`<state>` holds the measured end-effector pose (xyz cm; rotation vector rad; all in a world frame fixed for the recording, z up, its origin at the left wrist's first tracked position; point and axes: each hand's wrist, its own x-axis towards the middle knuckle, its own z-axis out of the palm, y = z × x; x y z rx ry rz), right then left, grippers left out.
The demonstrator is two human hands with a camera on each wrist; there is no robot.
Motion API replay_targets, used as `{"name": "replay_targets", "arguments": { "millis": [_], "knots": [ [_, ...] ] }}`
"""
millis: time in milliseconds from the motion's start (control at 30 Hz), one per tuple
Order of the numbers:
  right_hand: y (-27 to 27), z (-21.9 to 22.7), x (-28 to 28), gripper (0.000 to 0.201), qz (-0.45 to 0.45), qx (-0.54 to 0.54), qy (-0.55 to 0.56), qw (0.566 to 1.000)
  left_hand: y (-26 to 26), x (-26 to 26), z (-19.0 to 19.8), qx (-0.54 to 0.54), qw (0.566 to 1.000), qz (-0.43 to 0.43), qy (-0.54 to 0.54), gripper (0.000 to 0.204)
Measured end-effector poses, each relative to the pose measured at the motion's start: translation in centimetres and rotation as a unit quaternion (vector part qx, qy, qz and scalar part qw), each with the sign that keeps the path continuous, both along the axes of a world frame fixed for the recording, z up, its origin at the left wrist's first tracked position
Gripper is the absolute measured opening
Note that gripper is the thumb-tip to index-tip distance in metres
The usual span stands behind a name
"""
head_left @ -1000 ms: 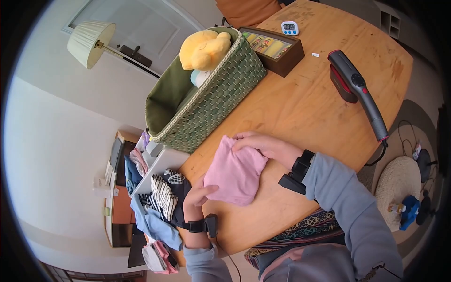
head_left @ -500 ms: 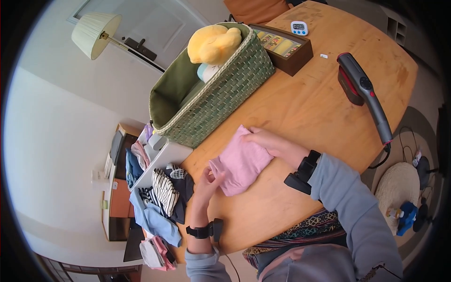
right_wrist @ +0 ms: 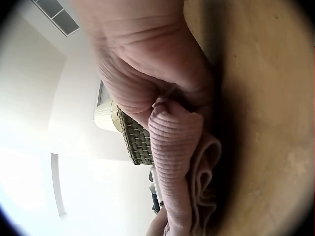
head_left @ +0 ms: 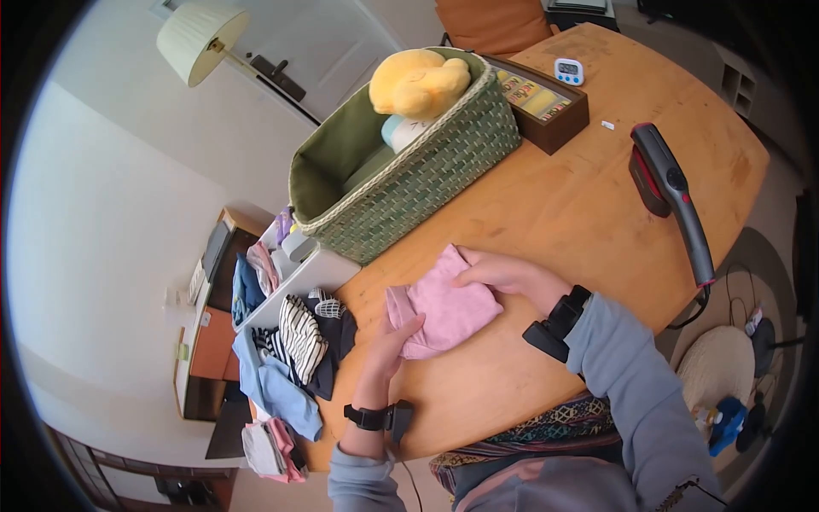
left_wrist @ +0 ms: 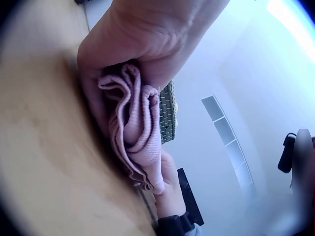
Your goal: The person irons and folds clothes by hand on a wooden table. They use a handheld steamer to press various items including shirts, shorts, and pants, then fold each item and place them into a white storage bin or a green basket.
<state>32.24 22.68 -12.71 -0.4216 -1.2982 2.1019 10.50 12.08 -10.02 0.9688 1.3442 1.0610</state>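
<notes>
Pink cloth (head_left: 448,311): between the two hands, over the near part of the table (head_left: 554,243). Contact with the wood: cannot tell. Form: compact, roughly four-sided packet; several layers stacked at the edge in the left wrist view.

Left hand (head_left: 384,354): grips one end, thumb on top, fingers beneath. Gap narrow, filled by the layers. Right hand (head_left: 512,275): pinches the far corner, thumb above, other fingers mostly hidden under the cloth.

Progress (judged): folding of this piece well advanced; bulk already gathered in. Left: edges look uneven, and the packet is not yet let go.

Beside the left arm: striped garment (head_left: 301,341), dark garment (head_left: 338,337) and light blue garment (head_left: 286,397), loose and rumpled, so apparently unfolded. Nearby, a small stack (head_left: 264,450) of pale and pink cloth, neater, possibly finished pieces.

Beyond the cloth: green basket (head_left: 426,183) holding a yellow plush (head_left: 418,81); box (head_left: 554,130) beside it; timer (head_left: 569,72) near the box. Steamer (head_left: 674,179) well apart from the cloth; whether powered, cannot tell.
</notes>
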Motion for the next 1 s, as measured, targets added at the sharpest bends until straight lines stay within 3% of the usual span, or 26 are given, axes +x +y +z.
{"name": "replay_targets", "arguments": {
  "millis": [167,233,300,400,467,500,567,600,700,733,800,1000],
  "knots": [
    [0.3,-0.1,-0.1,0.062,0.054,0.022,0.008,0.998,-1.4,-0.5,0.1,0.027,0.996,0.054,-0.058,0.051],
    [-0.2,1.6,0.3,0.055,0.043,-0.052,-0.096,0.993,-2.1,-2.1,-0.5,0.016,0.998,0.054,-0.028,0.046],
    [0.0,1.0,0.3,0.05,0.05,-0.046,-0.138,0.988,-3.4,-2.7,0.6,0.042,0.994,0.098,-0.013,0.042],
    [-0.4,2.2,0.4,0.044,0.051,-0.071,-0.144,0.986,-5.9,-5.3,2.5,0.022,0.995,0.098,0.025,0.045],
    [-0.7,2.6,0.3,0.042,0.054,-0.075,-0.147,0.985,-8.0,-7.0,4.6,0.011,0.996,0.02,0.084,0.046],
    [-0.8,2.8,0.2,0.041,0.041,-0.066,-0.156,0.985,-9.4,-8.1,5.0,0.007,0.996,0.035,0.086,0.046],
    [-0.9,3.3,0.0,0.039,0.034,-0.056,-0.163,0.985,-11.8,-10.7,6.4,0.03,0.928,-0.03,0.371,0.045],
    [-1.1,3.5,0.0,0.038,0.029,-0.047,-0.174,0.983,-12.8,-10.7,8.5,-0.053,0.915,-0.013,0.399,0.045],
    [-1.1,3.5,0.2,0.037,0.027,-0.039,-0.179,0.983,-16.5,-13.4,10.1,-0.051,0.9,0.018,0.433,0.045],
    [-1.0,3.5,0.2,0.036,0.029,-0.038,-0.174,0.984,-17.7,-14.0,11.1,-0.053,0.899,0.02,0.433,0.045],
    [-0.9,3.2,0.4,0.036,0.031,-0.039,-0.17,0.984,-20.1,-15.0,13.2,-0.041,0.927,0.107,0.358,0.046],
    [-1.1,3.6,0.4,0.035,0.024,-0.043,-0.168,0.985,-26.1,-22.2,18.0,0.053,0.927,0.229,0.293,0.042]
  ]
}}
